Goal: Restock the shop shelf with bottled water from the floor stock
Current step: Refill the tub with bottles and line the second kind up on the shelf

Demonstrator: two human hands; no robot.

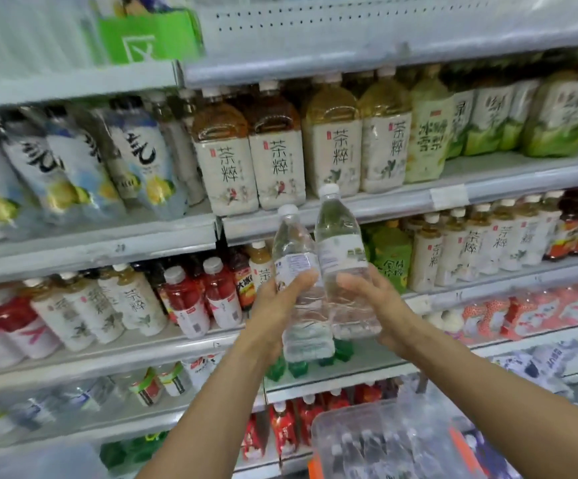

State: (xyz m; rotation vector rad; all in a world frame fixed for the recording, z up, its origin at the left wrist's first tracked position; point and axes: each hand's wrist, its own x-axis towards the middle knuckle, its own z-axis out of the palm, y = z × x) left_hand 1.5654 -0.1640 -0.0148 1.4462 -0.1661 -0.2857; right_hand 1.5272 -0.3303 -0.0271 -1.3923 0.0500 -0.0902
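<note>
L hand (pixel 277 302): thumb and fingers wrap L bottle (pixel 292 243).
R hand (pixel 377 299): wraps R bottle (pixel 337 236).
Hidden: fingertips, behind bottles.

Blur smears the pouches (pixel 73 167) at the shelf's (pixel 100 243) left end. The bottom edge cuts off the wrapped water pack (pixel 384 440). The left hand (pixel 277 302) and right hand (pixel 377 299) have fingers hidden behind the water bottles (pixel 341 250), whose label print is unreadable.

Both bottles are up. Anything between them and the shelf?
Nothing visible in the air between. The left water bottle and right water bottle face rows already full of tea bottles and red drinks; a bare stretch of shelf shows just below them.
</note>
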